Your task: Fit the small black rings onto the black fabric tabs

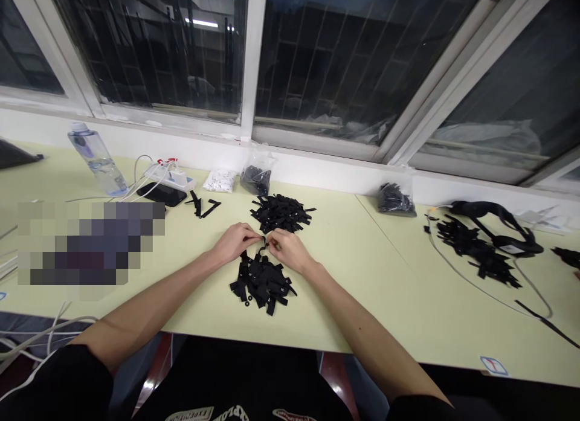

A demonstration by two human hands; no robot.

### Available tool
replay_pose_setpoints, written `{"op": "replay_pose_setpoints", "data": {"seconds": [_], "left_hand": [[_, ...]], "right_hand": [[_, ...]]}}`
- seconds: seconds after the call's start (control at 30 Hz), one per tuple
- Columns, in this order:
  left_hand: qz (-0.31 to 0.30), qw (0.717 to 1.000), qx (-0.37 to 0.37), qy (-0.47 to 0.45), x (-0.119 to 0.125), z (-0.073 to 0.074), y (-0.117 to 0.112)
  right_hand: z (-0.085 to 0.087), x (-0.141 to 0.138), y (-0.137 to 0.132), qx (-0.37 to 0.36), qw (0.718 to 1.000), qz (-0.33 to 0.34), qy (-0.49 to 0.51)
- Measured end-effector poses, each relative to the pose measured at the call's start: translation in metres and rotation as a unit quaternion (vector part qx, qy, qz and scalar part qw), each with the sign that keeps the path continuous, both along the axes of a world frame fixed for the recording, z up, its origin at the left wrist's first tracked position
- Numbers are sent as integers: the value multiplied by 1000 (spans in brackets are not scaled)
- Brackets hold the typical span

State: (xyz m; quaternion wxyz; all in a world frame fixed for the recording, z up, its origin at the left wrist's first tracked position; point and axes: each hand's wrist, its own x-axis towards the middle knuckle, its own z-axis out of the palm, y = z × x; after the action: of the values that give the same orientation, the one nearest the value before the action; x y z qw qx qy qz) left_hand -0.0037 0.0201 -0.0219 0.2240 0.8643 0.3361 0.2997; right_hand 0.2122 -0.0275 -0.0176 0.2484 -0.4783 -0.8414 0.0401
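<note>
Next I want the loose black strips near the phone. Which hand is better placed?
Probably the left hand: it is nearer the loose black strips, while the right hand would have to reach past it.

Table (344,246) (pale yellow) | black strip piles (265,282) | water bottle (99,161) | phone (162,194)

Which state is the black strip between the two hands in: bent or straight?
Bent: between the left fingers and right fingers, the black strip visibly curves instead of running straight.
</note>
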Motion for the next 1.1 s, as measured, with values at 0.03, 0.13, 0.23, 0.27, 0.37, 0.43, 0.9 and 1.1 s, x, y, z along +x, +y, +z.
{"op": "replay_pose_setpoints", "data": {"seconds": [0.03,0.13,0.23,0.27,0.37,0.43,0.9,1.1], "left_hand": [[2,1000,8,8,0,0,0],[4,1000,20,21,0,-1,0],[-3,1000,10,10,0,-1,1],[-5,1000,3,3,0,0,1],[-7,1000,-22,-18,-1,1,2],[1,999,-33,-29,-1,1,2],[33,997,-64,-39,1,0,0],[42,996,-65,-50,3,0,-2]], "right_hand": [[0,1,1,-2,1000,-1,5],[-1,3,2,-6,1000,-9,19],[-1,2,1,-6,1000,-6,27],[0,2,0,-6,1000,-2,27],[1,1,-1,-4,1000,17,22],[2,1,-2,1,999,23,23],[11,5,-4,40,996,80,-1],[8,4,-5,45,995,81,-32]]}}
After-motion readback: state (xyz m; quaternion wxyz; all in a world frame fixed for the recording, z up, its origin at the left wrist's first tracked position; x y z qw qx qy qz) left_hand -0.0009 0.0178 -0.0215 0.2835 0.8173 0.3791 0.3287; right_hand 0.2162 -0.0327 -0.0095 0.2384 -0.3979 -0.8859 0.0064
